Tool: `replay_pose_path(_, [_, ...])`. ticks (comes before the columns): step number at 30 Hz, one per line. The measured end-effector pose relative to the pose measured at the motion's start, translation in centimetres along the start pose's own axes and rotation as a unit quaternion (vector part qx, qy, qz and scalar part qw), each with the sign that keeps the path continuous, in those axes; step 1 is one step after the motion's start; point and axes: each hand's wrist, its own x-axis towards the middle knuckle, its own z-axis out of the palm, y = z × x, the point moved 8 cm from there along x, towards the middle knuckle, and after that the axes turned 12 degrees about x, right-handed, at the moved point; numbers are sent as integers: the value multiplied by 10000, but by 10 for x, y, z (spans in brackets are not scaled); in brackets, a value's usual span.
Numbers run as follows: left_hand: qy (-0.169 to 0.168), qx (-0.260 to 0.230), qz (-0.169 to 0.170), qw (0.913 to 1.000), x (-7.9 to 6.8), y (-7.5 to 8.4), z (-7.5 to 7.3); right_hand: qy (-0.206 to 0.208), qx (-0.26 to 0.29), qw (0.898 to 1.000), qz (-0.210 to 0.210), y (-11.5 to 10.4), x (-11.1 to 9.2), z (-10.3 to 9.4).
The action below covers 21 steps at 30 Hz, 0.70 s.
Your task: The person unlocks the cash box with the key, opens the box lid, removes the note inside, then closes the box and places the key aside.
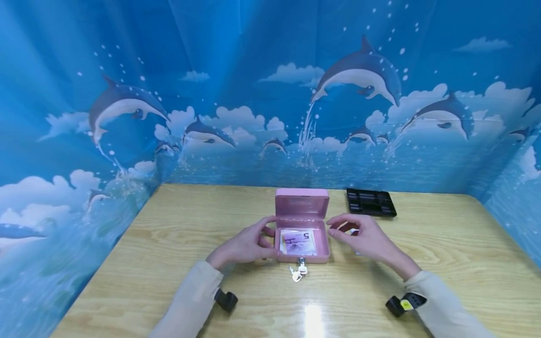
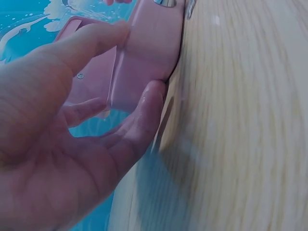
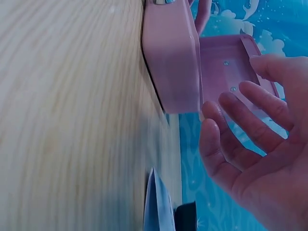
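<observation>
A pink metal cash box (image 1: 319, 259) stands on the table with its lid (image 1: 302, 206) raised toward the back. Inside lies a purple printed note (image 1: 297, 241) marked with a 5. Two small keys (image 1: 297, 274) hang at the front lock, one of them inserted. My left hand (image 1: 247, 241) holds the box's left side, thumb by the front corner and fingers along the wall. Beside the right rim, my right hand (image 1: 365, 234) hovers with loosely bent, spread fingers and nothing in them. In the right wrist view, those fingertips overlap the lid and come close to the box's side.
A black compartment tray (image 1: 371, 203) lies at the back right of the wooden table (image 1: 177, 216). Folded paper (image 3: 158, 207) rests on the table beneath my right hand, mostly hidden in the head view. A blue dolphin-print curtain (image 1: 236, 117) hangs behind and at both sides.
</observation>
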Motion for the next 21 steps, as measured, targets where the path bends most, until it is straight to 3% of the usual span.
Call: replay_pose_path(21, [-6, -328, -49, 9994, 2, -2, 3, -504, -639, 9966, 113, 0, 19, 35])
